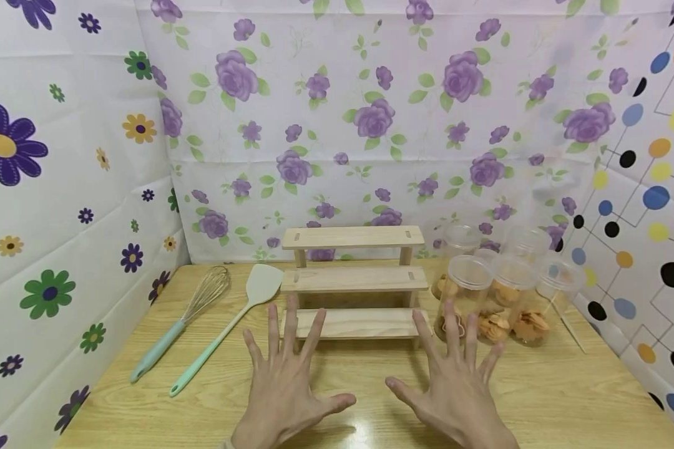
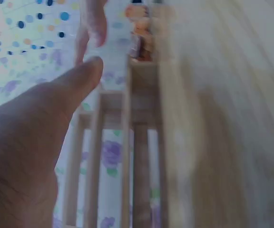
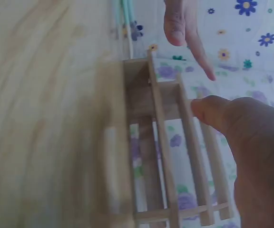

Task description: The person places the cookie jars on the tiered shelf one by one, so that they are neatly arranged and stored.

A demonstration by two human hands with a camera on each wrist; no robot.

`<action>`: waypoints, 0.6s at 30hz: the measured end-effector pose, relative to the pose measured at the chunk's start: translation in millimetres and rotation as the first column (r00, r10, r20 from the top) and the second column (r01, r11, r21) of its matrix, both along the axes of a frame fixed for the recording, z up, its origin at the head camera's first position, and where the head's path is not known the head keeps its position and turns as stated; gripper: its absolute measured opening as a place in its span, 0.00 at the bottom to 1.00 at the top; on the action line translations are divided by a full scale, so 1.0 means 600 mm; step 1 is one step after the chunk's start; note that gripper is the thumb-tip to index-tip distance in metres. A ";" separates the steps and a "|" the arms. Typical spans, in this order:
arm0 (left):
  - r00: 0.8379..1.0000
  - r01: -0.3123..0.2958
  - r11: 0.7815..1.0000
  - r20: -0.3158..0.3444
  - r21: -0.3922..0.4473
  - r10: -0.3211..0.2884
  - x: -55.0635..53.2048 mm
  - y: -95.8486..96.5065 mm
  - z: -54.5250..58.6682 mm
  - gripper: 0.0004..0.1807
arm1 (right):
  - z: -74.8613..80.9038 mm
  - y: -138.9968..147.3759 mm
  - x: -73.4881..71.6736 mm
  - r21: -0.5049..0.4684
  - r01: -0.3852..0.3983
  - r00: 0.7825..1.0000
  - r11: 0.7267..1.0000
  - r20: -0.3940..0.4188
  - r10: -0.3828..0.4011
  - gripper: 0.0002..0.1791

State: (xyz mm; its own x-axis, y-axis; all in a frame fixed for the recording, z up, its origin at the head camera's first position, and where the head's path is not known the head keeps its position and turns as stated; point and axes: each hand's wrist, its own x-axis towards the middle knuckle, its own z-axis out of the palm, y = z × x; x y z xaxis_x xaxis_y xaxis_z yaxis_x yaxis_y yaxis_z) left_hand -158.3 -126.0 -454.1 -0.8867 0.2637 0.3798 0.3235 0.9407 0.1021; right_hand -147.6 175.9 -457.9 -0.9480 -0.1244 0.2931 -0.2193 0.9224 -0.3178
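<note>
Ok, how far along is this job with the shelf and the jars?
Apparently done: the wooden shelf stands assembled on the table. In hand: nothing; the left hand and right hand are spread open. Probably left: any work with the clear jars grouped right of the shelf, since none stands on it, and the whisk and spatula lying to its left.

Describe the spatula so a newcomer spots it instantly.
On the wooden table, find the three-tier rack. To its left lie a whisk and, nearer the rack, the spatula. Its flat, pale head sets it apart from the whisk's wire loops.
</note>
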 end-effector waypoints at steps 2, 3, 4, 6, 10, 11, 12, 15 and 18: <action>1.000 -0.006 0.998 0.001 0.057 0.006 -0.001 0.000 0.011 0.78 | 0.015 0.002 -0.002 -0.025 -0.009 0.999 1.000 -0.039 0.008 0.67; 1.000 -0.006 0.994 -0.014 0.106 0.008 -0.002 0.000 0.018 0.77 | 0.024 0.004 -0.002 -0.053 -0.020 0.998 0.998 -0.062 0.016 0.66; 0.999 0.000 0.987 -0.043 0.162 0.007 -0.004 -0.001 0.026 0.74 | 0.034 0.006 -0.002 -0.087 -0.033 0.996 0.996 -0.086 0.026 0.65; 0.993 0.038 0.960 -0.118 0.277 -0.005 -0.011 -0.005 0.040 0.65 | 0.053 0.012 -0.002 -0.177 -0.078 0.987 0.981 -0.154 0.050 0.59; 0.955 0.164 0.889 -0.296 0.428 -0.033 -0.034 -0.020 0.056 0.39 | 0.079 0.036 -0.012 -0.341 -0.233 0.924 0.911 -0.368 0.099 0.44; 0.947 0.189 0.873 -0.320 0.450 -0.040 -0.039 -0.025 0.057 0.33 | 0.084 0.045 -0.016 -0.365 -0.275 0.900 0.889 -0.424 0.104 0.42; 0.941 0.204 0.858 -0.335 0.472 -0.040 -0.045 -0.029 0.057 0.29 | 0.089 0.055 -0.021 -0.382 -0.324 0.868 0.866 -0.484 0.111 0.40; 0.937 0.231 0.803 -0.348 0.550 -0.031 -0.064 -0.039 0.049 0.18 | 0.106 0.091 -0.033 -0.444 -0.441 0.791 0.780 -0.602 0.105 0.37; 0.957 0.193 0.734 -0.289 0.652 0.005 -0.084 -0.048 0.032 0.13 | 0.124 0.135 -0.044 -0.548 -0.562 0.734 0.619 -0.676 0.068 0.37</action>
